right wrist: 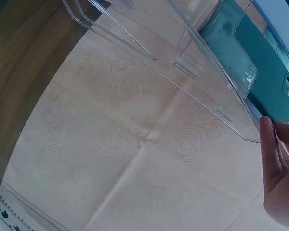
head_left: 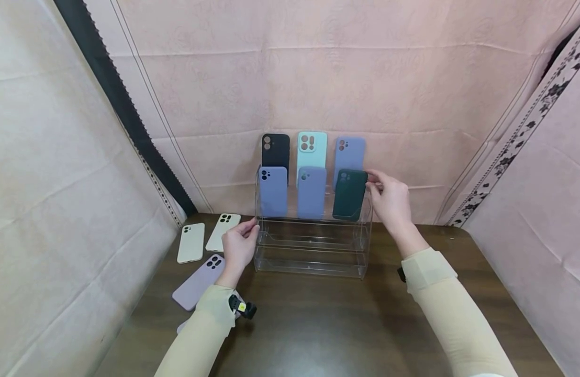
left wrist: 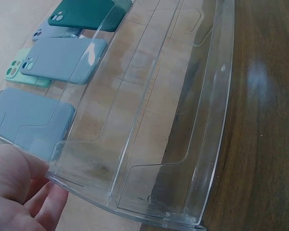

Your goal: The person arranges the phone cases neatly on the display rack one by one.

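Cream sleeves (head_left: 452, 309), 2 of them, come in from the bottom edge of the head view. Beyond hangs a pinkish cloth (head_left: 327, 84), the biggest thing in sight, then the brown table (head_left: 346, 324) below it. On the table stands a clear stepped rack (head_left: 311, 268), which I take for rigid plastic: light, slick, apt to skid if pushed and maybe brittle at the corners, so its side panels are the places to steady it. The left hand (head_left: 240, 245) pinches its left side edge between thumb and fingers. The right hand (head_left: 391, 198) seems to pinch the side edge of the dark green case (head_left: 348, 195), near the top corner. That case leans back at the right end of the rack's lower row of cases, its bottom part behind a clear front panel. It should be light, bendy and hard to break; the upper rim offers the surest hold. Beside it stand 2 lavender-blue cases (head_left: 273, 193); behind are a black case (head_left: 275, 150), a mint case (head_left: 313, 149) and a rear blue case (head_left: 350, 152). At left on the table lie 2 white cases (head_left: 191, 243) and a lilac case (head_left: 198, 283). Smallest are the camera holes (head_left: 345, 177), poor places to grip.
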Available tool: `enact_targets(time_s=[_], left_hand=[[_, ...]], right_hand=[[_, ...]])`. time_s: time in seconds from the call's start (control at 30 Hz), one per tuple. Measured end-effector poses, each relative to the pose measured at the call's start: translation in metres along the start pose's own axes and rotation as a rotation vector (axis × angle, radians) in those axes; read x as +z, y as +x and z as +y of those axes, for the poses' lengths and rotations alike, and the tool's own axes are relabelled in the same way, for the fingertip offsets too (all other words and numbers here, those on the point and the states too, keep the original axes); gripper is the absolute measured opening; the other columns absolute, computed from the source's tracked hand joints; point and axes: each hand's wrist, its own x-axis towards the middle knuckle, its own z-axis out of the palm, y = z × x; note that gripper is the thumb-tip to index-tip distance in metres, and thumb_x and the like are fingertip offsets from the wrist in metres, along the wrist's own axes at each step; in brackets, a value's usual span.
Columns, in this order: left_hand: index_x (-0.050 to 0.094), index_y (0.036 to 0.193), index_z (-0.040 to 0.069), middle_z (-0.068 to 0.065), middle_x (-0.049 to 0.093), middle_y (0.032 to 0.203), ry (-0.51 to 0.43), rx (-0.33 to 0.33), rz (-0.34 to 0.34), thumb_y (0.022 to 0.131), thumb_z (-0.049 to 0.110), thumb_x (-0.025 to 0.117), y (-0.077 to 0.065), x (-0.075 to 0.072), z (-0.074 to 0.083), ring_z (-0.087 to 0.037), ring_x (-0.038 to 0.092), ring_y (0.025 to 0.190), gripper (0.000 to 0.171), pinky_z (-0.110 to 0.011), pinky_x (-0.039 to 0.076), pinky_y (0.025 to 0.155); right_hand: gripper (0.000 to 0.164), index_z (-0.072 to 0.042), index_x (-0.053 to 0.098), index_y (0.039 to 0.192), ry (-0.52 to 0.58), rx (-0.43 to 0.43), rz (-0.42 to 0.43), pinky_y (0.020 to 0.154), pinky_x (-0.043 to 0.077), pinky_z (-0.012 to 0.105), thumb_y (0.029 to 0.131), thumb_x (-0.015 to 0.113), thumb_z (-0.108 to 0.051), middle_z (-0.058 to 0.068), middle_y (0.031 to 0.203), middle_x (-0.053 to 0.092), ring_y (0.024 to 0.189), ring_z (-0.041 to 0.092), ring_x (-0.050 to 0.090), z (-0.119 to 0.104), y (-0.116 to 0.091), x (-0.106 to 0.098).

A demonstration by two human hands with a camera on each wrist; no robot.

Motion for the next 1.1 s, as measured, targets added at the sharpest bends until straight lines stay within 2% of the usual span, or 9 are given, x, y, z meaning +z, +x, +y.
enact_targets(time_s=[0.2,0.37,0.53,0.63,0.73,0.8,1.0,1.1], left_hand=[[0.08,0.115,-0.004,-0.018,0.079,0.111,0.009,-0.011,0.005,0.096,0.001,0.078,0.0,-0.002,0.001,-0.033,0.08,0.096,0.02,-0.023,0.064,0.082],[0.08,0.115,-0.003,-0.018,0.079,0.111,0.018,0.003,0.003,0.095,0.0,0.078,0.001,-0.002,0.003,-0.033,0.08,0.095,0.02,-0.025,0.064,0.082],[0.08,0.115,-0.003,-0.017,0.079,0.111,0.024,0.009,-0.004,0.096,0.001,0.079,0.002,-0.001,0.005,-0.032,0.08,0.096,0.019,-0.029,0.065,0.084],[0.08,0.115,-0.003,-0.017,0.079,0.112,0.022,0.0,-0.016,0.096,0.001,0.079,0.001,0.0,0.005,-0.032,0.08,0.096,0.019,-0.029,0.065,0.084],[0.079,0.116,-0.003,-0.017,0.078,0.114,0.017,0.0,-0.031,0.096,0.002,0.079,0.002,0.0,0.003,-0.032,0.079,0.099,0.02,-0.028,0.064,0.085],[0.079,0.116,-0.004,-0.017,0.078,0.115,0.015,0.003,-0.034,0.096,0.002,0.079,0.003,-0.001,0.002,-0.032,0.079,0.1,0.021,-0.028,0.064,0.086],[0.079,0.115,-0.004,-0.018,0.078,0.113,0.013,0.001,-0.03,0.096,0.001,0.079,0.003,-0.004,0.001,-0.033,0.079,0.1,0.02,-0.027,0.064,0.085],[0.079,0.115,-0.005,-0.019,0.078,0.113,0.003,0.001,-0.035,0.096,0.0,0.078,0.003,-0.005,0.001,-0.034,0.079,0.1,0.02,-0.026,0.064,0.085]], right_hand=[[0.03,-0.005,0.075,0.132,0.131,0.029,0.09,0.091,0.064,0.049,0.102,0.072,-0.007,0.016,0.119,0.078,0.104,0.034,0.078,0.004,-0.012,0.0],[0.033,-0.005,0.074,0.134,0.239,0.118,0.15,0.093,0.063,0.033,0.101,0.073,-0.006,0.014,0.123,0.077,0.109,0.031,0.076,0.015,-0.034,0.005],[0.043,-0.007,0.066,0.145,0.354,0.25,0.056,0.098,0.059,0.022,0.102,0.074,-0.01,0.016,0.136,0.071,0.123,0.034,0.071,0.026,-0.063,0.011],[0.048,-0.01,0.062,0.15,0.394,0.333,-0.019,0.103,0.057,0.025,0.104,0.073,-0.016,0.015,0.144,0.068,0.13,0.033,0.067,0.031,-0.081,0.015],[0.05,-0.012,0.059,0.153,0.415,0.388,-0.058,0.107,0.056,0.029,0.105,0.072,-0.018,0.013,0.146,0.066,0.132,0.031,0.066,0.035,-0.094,0.019],[0.051,-0.011,0.059,0.153,0.436,0.41,-0.07,0.107,0.055,0.03,0.105,0.073,-0.018,0.014,0.146,0.066,0.131,0.031,0.066,0.036,-0.1,0.022],[0.05,-0.01,0.06,0.153,0.452,0.439,-0.081,0.094,0.052,0.009,0.105,0.073,-0.018,0.017,0.147,0.065,0.129,0.034,0.067,0.038,-0.111,0.029],[0.049,-0.009,0.06,0.152,0.447,0.433,-0.071,0.091,0.05,0.006,0.105,0.072,-0.015,0.017,0.145,0.066,0.126,0.035,0.069,0.038,-0.116,0.031]])
